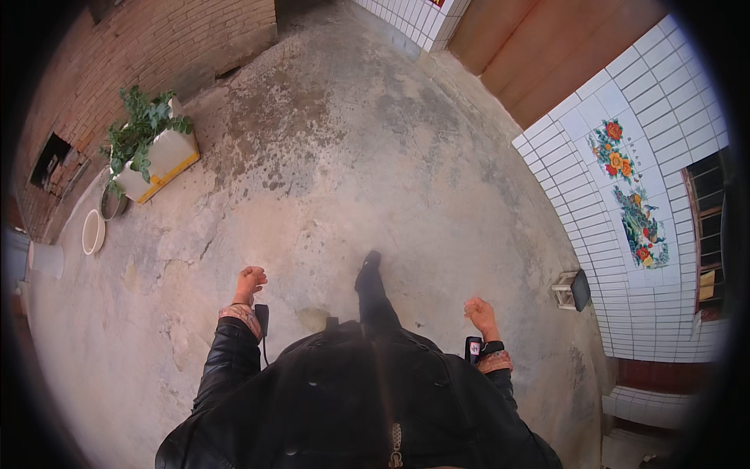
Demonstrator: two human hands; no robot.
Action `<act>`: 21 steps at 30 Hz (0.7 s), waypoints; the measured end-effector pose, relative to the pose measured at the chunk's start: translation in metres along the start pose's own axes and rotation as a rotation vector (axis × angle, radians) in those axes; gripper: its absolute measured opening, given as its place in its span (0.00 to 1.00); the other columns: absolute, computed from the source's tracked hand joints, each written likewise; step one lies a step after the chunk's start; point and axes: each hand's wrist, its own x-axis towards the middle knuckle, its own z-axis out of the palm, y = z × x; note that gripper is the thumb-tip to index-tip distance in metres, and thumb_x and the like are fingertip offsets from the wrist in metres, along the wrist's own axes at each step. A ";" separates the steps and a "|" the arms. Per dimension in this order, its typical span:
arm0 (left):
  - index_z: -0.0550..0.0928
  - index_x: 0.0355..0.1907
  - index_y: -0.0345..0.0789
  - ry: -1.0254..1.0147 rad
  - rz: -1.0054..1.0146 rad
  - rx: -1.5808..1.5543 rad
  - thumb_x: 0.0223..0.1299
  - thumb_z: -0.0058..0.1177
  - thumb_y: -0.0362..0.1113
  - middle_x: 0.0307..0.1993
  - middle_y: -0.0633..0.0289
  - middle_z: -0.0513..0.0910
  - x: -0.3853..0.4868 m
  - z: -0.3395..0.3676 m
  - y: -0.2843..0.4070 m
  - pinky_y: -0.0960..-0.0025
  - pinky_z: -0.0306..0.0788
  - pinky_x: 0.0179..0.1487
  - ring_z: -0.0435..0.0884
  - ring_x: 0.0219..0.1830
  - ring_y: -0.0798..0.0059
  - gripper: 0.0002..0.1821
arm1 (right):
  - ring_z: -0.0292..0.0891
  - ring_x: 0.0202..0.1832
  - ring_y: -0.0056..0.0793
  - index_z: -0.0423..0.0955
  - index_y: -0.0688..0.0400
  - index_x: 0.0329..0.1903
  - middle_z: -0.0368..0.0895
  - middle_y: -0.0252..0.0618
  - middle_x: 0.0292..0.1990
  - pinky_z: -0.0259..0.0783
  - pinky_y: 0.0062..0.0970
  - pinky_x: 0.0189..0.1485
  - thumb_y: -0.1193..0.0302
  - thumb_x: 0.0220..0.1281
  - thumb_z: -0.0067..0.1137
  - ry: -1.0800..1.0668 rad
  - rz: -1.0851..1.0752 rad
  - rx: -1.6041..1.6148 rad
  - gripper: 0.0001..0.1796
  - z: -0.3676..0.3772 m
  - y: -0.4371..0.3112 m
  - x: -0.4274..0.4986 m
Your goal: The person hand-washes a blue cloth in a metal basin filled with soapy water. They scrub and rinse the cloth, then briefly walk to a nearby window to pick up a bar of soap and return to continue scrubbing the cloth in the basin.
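Observation:
My left hand (250, 285) hangs out to the left of my body, its fingers curled in and nothing visible in it. A small black device (262, 319) with a cord is at that wrist. On the other side, my right hand (481, 314) is held as a loose fist, with no object showing in it. Another black device (473, 349) is strapped at the right wrist. Both hands are over the bare concrete floor (422, 234) and touch nothing. Between them one dark shoe (370, 264) shows ahead of my black jacket (345, 398).
A white box planter (170, 158) with leafy plants (140, 132) stands by the brick wall (193, 35). Beside it are a dark basin (113, 205), a pale basin (94, 232) and a white bucket (48, 260). A small stool (572, 290) stands against the white tiled wall (568, 199) at right.

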 end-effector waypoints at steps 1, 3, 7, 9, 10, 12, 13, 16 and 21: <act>0.77 0.35 0.40 0.029 -0.015 0.019 0.52 0.52 0.43 0.29 0.64 0.79 0.018 0.009 0.014 0.66 0.68 0.37 0.79 0.31 0.74 0.11 | 0.74 0.23 0.20 0.74 0.61 0.31 0.78 0.33 0.22 0.72 0.23 0.29 0.71 0.56 0.52 0.010 -0.038 0.009 0.07 -0.005 -0.010 0.039; 0.76 0.34 0.41 0.103 -0.103 -0.003 0.51 0.53 0.40 0.26 0.64 0.79 0.052 0.023 0.044 0.65 0.68 0.31 0.80 0.28 0.71 0.09 | 0.75 0.22 0.22 0.75 0.60 0.30 0.79 0.35 0.23 0.72 0.25 0.30 0.67 0.57 0.53 0.111 -0.069 -0.112 0.09 -0.016 -0.037 0.121; 0.75 0.30 0.40 0.242 -0.257 -0.020 0.51 0.49 0.39 0.23 0.62 0.76 0.096 0.035 0.093 0.60 0.65 0.29 0.77 0.26 0.67 0.06 | 0.75 0.27 0.21 0.75 0.61 0.34 0.78 0.32 0.24 0.73 0.23 0.31 0.76 0.53 0.52 0.096 -0.181 -0.234 0.05 -0.034 -0.124 0.283; 0.73 0.27 0.41 0.112 -0.232 -0.156 0.48 0.49 0.39 0.20 0.64 0.72 0.121 0.036 0.118 0.59 0.63 0.29 0.74 0.28 0.65 0.05 | 0.75 0.28 0.20 0.76 0.60 0.35 0.78 0.32 0.24 0.72 0.23 0.32 0.75 0.53 0.52 0.074 -0.339 -0.358 0.06 -0.038 -0.185 0.362; 0.73 0.26 0.41 0.110 -0.246 -0.227 0.49 0.49 0.38 0.20 0.64 0.72 0.136 0.037 0.129 0.59 0.62 0.28 0.74 0.28 0.64 0.04 | 0.75 0.28 0.19 0.76 0.60 0.36 0.79 0.32 0.25 0.72 0.23 0.33 0.74 0.53 0.53 0.076 -0.382 -0.416 0.07 -0.038 -0.219 0.400; 0.75 0.31 0.38 0.268 -0.271 -0.135 0.55 0.47 0.34 0.22 0.60 0.76 0.174 0.046 0.147 0.56 0.63 0.26 0.77 0.24 0.60 0.03 | 0.75 0.29 0.19 0.76 0.59 0.37 0.79 0.32 0.26 0.71 0.23 0.34 0.74 0.53 0.52 0.013 -0.370 -0.332 0.08 -0.035 -0.292 0.473; 0.75 0.31 0.35 0.253 -0.301 -0.142 0.54 0.47 0.34 0.21 0.59 0.75 0.199 0.049 0.157 0.55 0.63 0.23 0.76 0.22 0.60 0.05 | 0.75 0.30 0.19 0.76 0.59 0.37 0.79 0.32 0.27 0.71 0.23 0.35 0.73 0.53 0.52 0.007 -0.419 -0.318 0.08 -0.031 -0.328 0.508; 0.74 0.28 0.32 0.317 -0.323 -0.297 0.52 0.50 0.31 0.17 0.58 0.71 0.294 0.065 0.197 0.58 0.62 0.14 0.72 0.15 0.60 0.04 | 0.78 0.30 0.30 0.76 0.56 0.34 0.81 0.39 0.28 0.72 0.27 0.35 0.68 0.52 0.52 -0.015 -0.509 -0.275 0.08 -0.021 -0.428 0.598; 0.76 0.30 0.37 0.036 0.521 0.130 0.53 0.51 0.33 0.17 0.62 0.73 0.464 0.118 0.334 0.61 0.66 0.18 0.75 0.17 0.65 0.04 | 0.74 0.31 0.20 0.75 0.58 0.38 0.79 0.32 0.27 0.70 0.22 0.36 0.74 0.52 0.52 -0.068 -0.436 -0.335 0.09 -0.013 -0.568 0.725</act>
